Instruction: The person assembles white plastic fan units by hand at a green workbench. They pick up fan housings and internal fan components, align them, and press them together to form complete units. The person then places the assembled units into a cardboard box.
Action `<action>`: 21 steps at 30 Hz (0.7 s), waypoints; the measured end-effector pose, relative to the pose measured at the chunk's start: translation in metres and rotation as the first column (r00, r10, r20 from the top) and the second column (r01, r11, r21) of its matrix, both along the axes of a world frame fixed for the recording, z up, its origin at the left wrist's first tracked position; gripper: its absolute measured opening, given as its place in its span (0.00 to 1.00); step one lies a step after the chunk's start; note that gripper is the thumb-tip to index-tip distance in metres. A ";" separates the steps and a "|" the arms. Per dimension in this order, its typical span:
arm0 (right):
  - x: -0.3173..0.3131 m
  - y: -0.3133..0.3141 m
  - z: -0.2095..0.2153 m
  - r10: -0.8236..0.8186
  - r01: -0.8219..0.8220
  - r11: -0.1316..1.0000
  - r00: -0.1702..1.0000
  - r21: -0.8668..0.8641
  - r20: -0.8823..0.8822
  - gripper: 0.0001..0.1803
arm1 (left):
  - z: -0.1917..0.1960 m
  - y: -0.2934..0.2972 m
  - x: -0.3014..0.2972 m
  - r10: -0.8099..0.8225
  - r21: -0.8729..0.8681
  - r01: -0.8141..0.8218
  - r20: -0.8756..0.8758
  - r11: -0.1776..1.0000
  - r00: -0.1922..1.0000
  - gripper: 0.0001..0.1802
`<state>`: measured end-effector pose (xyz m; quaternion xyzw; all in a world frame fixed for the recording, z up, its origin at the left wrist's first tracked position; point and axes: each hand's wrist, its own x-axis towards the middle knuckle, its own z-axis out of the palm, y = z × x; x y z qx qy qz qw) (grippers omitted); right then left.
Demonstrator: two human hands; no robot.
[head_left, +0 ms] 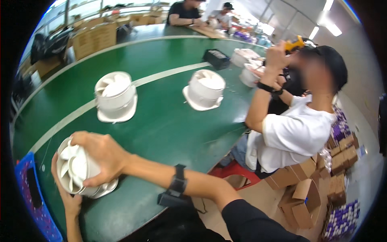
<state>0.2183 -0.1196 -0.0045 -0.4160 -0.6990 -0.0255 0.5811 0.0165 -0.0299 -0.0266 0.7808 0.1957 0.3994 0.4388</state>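
At the near left of the green table, both my hands hold a white round fan [75, 166] with curved blades inside a ring housing. My right hand [104, 152] reaches across and grips the rim, its thumb near the hub and its fingers over the far edge. Along the housing's left side lies my left hand [72, 204], partly hidden by the fan. Farther off, a similar white fan [115, 99] stands upright on its flat base. Another white fan [205, 90] stands to its right.
A blue tray [30, 189] lies at the left table edge. A black box [216, 59] and more white units [246, 57] are at the far right. A co-worker in a white shirt [296, 129] sits right, raising a yellow tool [296, 43]. Cardboard boxes [302, 197] cover the floor.
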 end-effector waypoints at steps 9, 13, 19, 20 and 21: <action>-0.005 -0.006 0.002 -0.035 0.020 0.992 0.993 -0.127 -0.114 0.46 | 0.006 0.001 -0.004 -0.123 0.009 0.123 -0.019 0.992 0.992 0.64; -0.005 0.000 0.000 0.001 -0.018 0.990 0.993 -0.142 -0.117 0.46 | 0.011 0.007 -0.009 -0.103 0.068 0.106 -0.054 0.992 0.993 0.61; -0.006 -0.005 0.003 0.054 -0.075 0.977 0.992 -0.199 -0.110 0.47 | 0.020 0.005 -0.003 -0.055 0.120 0.056 -0.010 0.991 0.998 0.51; -0.006 -0.006 0.004 0.050 -0.070 0.979 0.993 -0.193 -0.105 0.47 | 0.021 0.009 -0.006 -0.032 0.174 0.036 -0.030 0.984 0.999 0.49; -0.007 -0.005 0.005 0.056 -0.074 0.979 0.993 -0.188 -0.101 0.47 | 0.025 0.009 -0.008 0.003 0.226 0.009 -0.049 0.974 0.999 0.47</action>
